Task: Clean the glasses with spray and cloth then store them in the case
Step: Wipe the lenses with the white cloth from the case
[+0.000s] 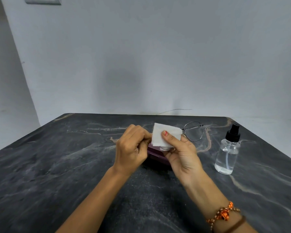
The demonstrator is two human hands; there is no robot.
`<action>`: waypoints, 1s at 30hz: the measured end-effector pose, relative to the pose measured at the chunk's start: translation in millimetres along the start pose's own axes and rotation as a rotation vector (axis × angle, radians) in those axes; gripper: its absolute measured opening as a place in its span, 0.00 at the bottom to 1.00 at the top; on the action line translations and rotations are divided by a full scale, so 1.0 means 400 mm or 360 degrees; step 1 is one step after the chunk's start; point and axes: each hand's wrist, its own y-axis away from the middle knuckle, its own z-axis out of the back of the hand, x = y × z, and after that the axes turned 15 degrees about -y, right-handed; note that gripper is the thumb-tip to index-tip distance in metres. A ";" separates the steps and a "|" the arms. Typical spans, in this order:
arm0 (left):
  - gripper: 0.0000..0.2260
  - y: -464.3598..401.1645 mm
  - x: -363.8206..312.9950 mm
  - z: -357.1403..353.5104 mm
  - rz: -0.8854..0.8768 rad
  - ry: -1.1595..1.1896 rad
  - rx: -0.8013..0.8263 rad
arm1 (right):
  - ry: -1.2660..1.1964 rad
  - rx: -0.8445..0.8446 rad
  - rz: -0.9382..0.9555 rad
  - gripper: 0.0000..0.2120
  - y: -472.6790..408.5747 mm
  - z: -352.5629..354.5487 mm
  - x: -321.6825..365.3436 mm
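your two hands are up over the dark surface [60, 165], and the purple case [155, 154] sits right under them, so take the case as your marker.

just above the case, your right hand [181, 152] holds the white cloth [165, 134]. the thumb presses on the front and the fingers curl behind, so that grip is clamped on the cloth. your left hand [133, 147] is at the left edge of the cloth, fingers curled tight. it looks like that grip pinches the glasses [192, 131] frame there, but the cloth hides that spot, so i can't be sure.

the glasses are in the cloth, with one lens sticking out to the right, a bit past the case.

the glasses look light and thin. the wire frame can bend and the lens can scratch, so i think you should hold them by the rim or the bridge and rub softly. the cloth is soft and floppy, so keep it folded over the lens.

to the right of the case, well apart, stands the spray bottle [228, 152]. it looks light and smooth, maybe slippery. take it round the middle.
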 end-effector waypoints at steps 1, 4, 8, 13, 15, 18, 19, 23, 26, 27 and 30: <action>0.08 0.000 -0.001 -0.001 0.0000 0.0008 0.0000 | -0.0079 0.0001 -0.0012 0.12 -0.001 -0.001 -0.003; 0.06 0.001 0.001 0.001 0.0041 0.0025 -0.0004 | -0.0268 0.0037 -0.0054 0.11 -0.001 0.001 -0.009; 0.05 0.001 0.005 0.002 0.0049 0.0025 -0.0014 | -0.0211 0.0082 -0.0139 0.15 0.003 0.007 -0.023; 0.07 0.000 -0.003 0.004 -0.0001 0.0050 -0.0025 | 0.0018 0.0135 -0.0073 0.12 0.003 0.010 -0.009; 0.07 -0.002 -0.003 0.005 0.0000 0.0044 -0.0033 | 0.0133 0.0148 -0.0029 0.12 0.004 0.009 -0.002; 0.07 -0.002 0.000 0.004 0.0015 0.0035 -0.0041 | 0.0222 0.0073 -0.0021 0.13 0.005 0.007 -0.006; 0.07 -0.002 0.000 0.003 0.0018 0.0028 -0.0038 | 0.0182 0.0051 -0.0025 0.13 0.005 0.005 -0.008; 0.06 -0.001 0.004 0.003 0.0043 0.0031 -0.0022 | -0.0153 -0.0019 -0.0074 0.11 0.006 -0.004 -0.012; 0.06 -0.004 0.010 0.005 0.0026 0.0050 -0.0026 | -0.0388 -0.0078 -0.0112 0.09 0.008 -0.006 -0.017; 0.07 -0.005 0.010 0.005 0.0010 0.0061 -0.0018 | -0.0408 -0.0092 -0.0110 0.08 0.008 -0.006 -0.017; 0.08 0.001 -0.004 -0.002 -0.0061 0.0086 0.0031 | -0.0358 -0.0115 -0.0090 0.04 0.005 -0.006 -0.017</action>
